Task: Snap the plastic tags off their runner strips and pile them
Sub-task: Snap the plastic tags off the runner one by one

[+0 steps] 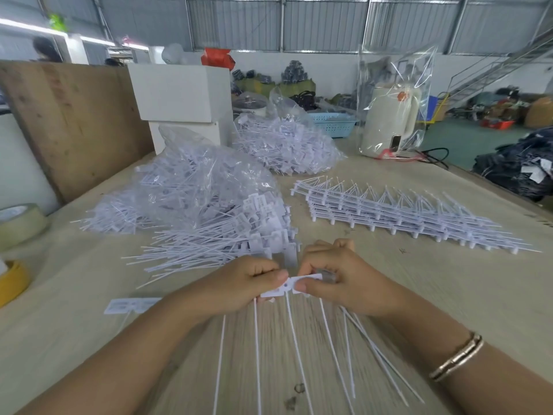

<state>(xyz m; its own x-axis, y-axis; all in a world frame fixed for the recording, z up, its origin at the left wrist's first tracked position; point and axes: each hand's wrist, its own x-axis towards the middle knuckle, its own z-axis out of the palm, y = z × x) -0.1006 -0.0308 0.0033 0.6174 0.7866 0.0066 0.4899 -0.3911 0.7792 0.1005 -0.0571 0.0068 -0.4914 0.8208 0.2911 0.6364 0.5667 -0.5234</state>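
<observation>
Both my hands grip one white runner strip of tags (288, 286) just above the table. My left hand (239, 283) pinches its left part, my right hand (338, 280) its right part, thumbs almost touching. Several long thin tails hang from the strip toward me. A loose pile of separated tags (239, 238) lies just beyond my hands. A neat stack of whole runner strips (398, 214) lies to the right. One single tag (131, 305) rests flat on the table left of my left forearm.
Two clear bags of white tags sit behind the pile (191, 187) and farther back (287, 145). White boxes (182, 94), a wooden board (74, 121), a bagged kettle (389, 118), a blue basket (332, 124) and tape rolls (18, 223) ring the table.
</observation>
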